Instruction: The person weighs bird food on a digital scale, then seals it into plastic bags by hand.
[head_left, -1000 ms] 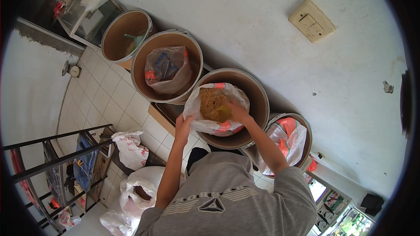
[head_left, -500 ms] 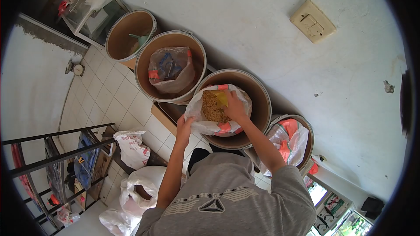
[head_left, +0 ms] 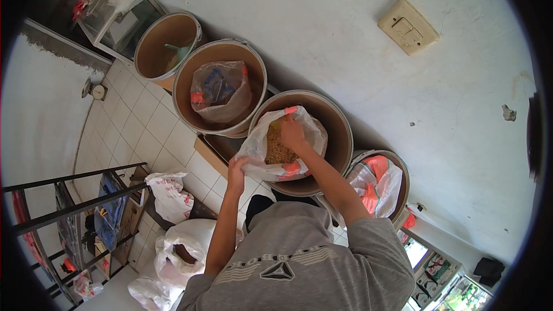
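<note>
A white plastic sack (head_left: 253, 158) with orange-red bands stands open inside a brown drum (head_left: 340, 132). Brown grain-like pellets (head_left: 279, 150) fill its middle. The fingers of my left hand (head_left: 237, 173) are closed on the sack's near-left rim. My right hand (head_left: 292, 133) reaches down into the sack, closed around what looks like a yellow scoop (head_left: 277, 123). Most of the scoop is hidden by the hand and the pellets.
Another drum (head_left: 180, 80) to the left holds a clear sack (head_left: 230, 106); beyond it, a smaller drum (head_left: 139, 52) contains a pale green scoop (head_left: 183, 52). At right, a drum (head_left: 405, 187) holds an orange-and-white sack (head_left: 377, 167). White sacks (head_left: 170, 196) and a black rack (head_left: 69, 210) are lower left.
My right hand has shifted left and deeper into the sack, and less of the yellow scoop shows. The left hand still grips the rim, slightly further left. The whole view has drifted slightly.
</note>
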`<state>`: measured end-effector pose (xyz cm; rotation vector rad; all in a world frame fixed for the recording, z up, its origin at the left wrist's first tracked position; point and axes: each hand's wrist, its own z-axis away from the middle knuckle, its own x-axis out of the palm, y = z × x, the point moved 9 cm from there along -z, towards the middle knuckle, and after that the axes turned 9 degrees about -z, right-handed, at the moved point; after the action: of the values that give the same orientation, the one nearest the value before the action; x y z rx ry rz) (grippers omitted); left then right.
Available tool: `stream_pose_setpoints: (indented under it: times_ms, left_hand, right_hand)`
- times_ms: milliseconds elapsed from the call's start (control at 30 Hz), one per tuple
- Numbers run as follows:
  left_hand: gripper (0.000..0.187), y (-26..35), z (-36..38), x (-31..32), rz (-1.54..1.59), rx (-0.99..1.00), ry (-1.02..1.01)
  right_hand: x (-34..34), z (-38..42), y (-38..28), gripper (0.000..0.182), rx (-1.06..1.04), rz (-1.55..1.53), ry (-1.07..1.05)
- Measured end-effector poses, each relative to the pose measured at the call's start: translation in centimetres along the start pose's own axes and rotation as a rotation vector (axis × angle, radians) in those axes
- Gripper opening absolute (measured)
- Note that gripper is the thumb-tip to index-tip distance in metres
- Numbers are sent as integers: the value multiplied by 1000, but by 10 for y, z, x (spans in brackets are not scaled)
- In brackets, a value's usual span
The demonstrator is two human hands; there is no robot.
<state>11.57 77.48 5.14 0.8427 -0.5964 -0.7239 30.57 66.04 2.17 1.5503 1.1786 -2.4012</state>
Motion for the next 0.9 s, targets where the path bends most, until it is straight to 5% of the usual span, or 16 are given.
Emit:
stream_pose_setpoints:
  times_ms: [100,200,300,500,567,700,767,900]
  left_hand:
    - [29,-2,-4,-13,23,10,36]
    - [24,5,-4,-9,1,3,77]
    - [22,10,-7,-8,-26,35,74]
    - [30,31,-1,-2,-258,106,79]
    - [33,34,1,-4,-309,149,82]
    - [41,25,6,-11,-492,-42,13]
    - [44,12,8,-15,-549,-168,-29]
    - [47,-1,12,-16,-395,-225,-65]
  right_hand:
    - [15,0,13,51,46,-9,-114]
    - [5,-1,15,45,1,-92,44]
    - [43,-5,30,35,60,-17,-216]
    - [46,9,-16,28,-183,113,-145]
    - [10,30,-54,38,-565,211,196]
    - [29,17,-23,48,-390,58,-29]
    - [45,7,14,49,-70,85,-203]
    - [53,8,43,49,-57,88,-104]
